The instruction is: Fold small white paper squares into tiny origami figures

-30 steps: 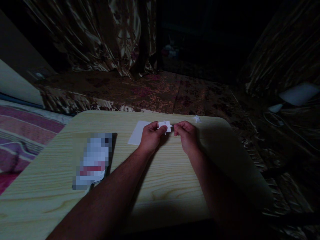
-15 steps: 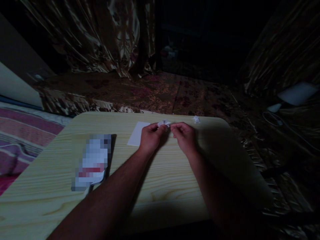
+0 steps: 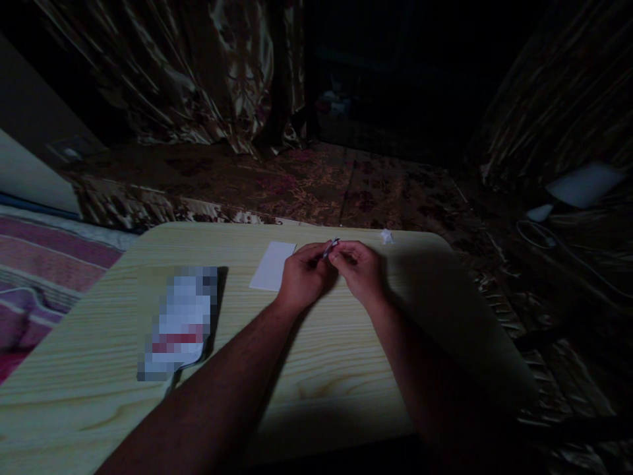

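Note:
Between my two hands, above the far half of the wooden table (image 3: pixel 321 349), is a small piece of folded white paper (image 3: pixel 330 247), seen nearly edge-on. My left hand (image 3: pixel 304 274) closes on it from the left, thumb and fingers pinching. From the right, my right hand (image 3: pixel 360 267) pinches the same paper with thumb and forefinger. The fingers hide most of its shape. A flat white sheet of paper (image 3: pixel 271 267) lies just left of my left hand, which covers part of its right edge. Beyond my right hand sits a small white folded paper star (image 3: pixel 386 236).
A blurred-out phone-like object (image 3: pixel 182 323) with a cable lies on the table's left side. A striped bedspread (image 3: pixel 44 264) is at the left. Patterned curtains (image 3: pixel 247 79) hang behind, and a white lamp-like object (image 3: pixel 586 185) with a cord stands at the right.
The folded paper has turned from showing its face to nearly edge-on. My right hand has moved left and now pinches it; my left hand has rotated, its fingers more hidden.

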The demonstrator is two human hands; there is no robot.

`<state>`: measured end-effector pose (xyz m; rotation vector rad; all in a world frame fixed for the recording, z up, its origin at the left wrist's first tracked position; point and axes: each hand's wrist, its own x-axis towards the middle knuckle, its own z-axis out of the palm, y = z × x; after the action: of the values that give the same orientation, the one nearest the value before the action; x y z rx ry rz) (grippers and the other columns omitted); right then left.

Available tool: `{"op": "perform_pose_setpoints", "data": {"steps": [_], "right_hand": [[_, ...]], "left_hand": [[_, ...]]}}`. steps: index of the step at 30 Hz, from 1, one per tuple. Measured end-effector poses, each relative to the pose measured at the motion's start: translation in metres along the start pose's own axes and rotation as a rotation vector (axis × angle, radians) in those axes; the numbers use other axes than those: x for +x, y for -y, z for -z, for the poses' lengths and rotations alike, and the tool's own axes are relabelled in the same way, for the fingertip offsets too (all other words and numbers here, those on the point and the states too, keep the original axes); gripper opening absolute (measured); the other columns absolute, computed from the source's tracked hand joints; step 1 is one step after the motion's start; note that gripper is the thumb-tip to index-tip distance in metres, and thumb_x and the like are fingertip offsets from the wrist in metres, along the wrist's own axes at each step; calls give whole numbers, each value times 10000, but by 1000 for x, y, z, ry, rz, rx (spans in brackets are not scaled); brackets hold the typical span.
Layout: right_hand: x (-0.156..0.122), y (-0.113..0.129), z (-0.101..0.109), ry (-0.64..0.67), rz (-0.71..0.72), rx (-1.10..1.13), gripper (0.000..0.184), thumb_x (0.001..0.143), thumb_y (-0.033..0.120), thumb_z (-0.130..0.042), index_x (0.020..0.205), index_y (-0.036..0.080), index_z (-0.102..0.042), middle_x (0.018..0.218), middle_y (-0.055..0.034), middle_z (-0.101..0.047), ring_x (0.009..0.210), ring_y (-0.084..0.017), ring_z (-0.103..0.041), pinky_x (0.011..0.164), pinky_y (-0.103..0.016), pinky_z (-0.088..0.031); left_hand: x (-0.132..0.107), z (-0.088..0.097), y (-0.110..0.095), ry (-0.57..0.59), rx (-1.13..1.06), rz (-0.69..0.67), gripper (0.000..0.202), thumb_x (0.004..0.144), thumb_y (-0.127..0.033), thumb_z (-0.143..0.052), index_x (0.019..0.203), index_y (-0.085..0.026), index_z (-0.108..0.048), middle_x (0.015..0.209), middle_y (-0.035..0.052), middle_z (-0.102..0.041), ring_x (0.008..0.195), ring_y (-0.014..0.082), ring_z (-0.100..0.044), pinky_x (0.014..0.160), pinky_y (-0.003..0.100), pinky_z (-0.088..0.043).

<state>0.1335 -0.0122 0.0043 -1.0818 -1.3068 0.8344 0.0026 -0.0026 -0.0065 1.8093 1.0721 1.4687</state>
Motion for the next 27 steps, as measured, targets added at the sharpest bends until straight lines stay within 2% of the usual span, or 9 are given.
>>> {"op": "perform_pose_setpoints", "data": {"steps": [6, 11, 16, 21, 27], "right_hand": [[0, 4, 1, -18, 3, 24, 283, 714, 375, -701, 900, 182, -611, 880, -53, -683, 789, -163, -632, 635, -262, -490], [1, 3, 0, -26, 16, 0, 277, 702, 359, -705, 891, 184, -604, 886, -55, -688, 800, -160, -639, 679, -268, -502], [1, 1, 2, -11, -40, 9, 269, 758, 366, -640, 955, 189, -594, 885, -50, -688, 786, -155, -638, 616, -247, -486], [0, 4, 2, -2, -24, 1, 264, 753, 374, -646, 926, 192, -564, 882, -43, -679, 781, -151, -632, 595, -236, -467], [0, 6, 0, -19, 36, -93, 257, 715, 365, -684, 869, 189, -577, 868, -43, -666, 804, -155, -617, 653, -254, -484]], "left_hand": [[-2, -1, -5, 4, -45, 13, 412, 723, -73, -497, 1054, -212, -699, 1102, 37, -684, 1035, 179, -615, 958, 343, -463], [-2, -1, -8, -15, -96, 84, 353, 733, -124, -546, 1035, -211, -708, 1083, 49, -690, 1022, 190, -621, 951, 344, -462], [-2, -2, -5, -9, -142, 142, 328, 733, -204, -635, 1055, -188, -698, 1074, 85, -689, 954, 194, -637, 867, 315, -490], [-1, 0, -4, 4, -102, 101, 322, 755, -183, -605, 1065, -190, -694, 1086, 78, -687, 975, 192, -632, 898, 325, -475], [0, 2, -2, 14, -69, 68, 339, 777, -117, -518, 1046, -208, -703, 1081, 46, -691, 1015, 178, -620, 945, 326, -450]]}}
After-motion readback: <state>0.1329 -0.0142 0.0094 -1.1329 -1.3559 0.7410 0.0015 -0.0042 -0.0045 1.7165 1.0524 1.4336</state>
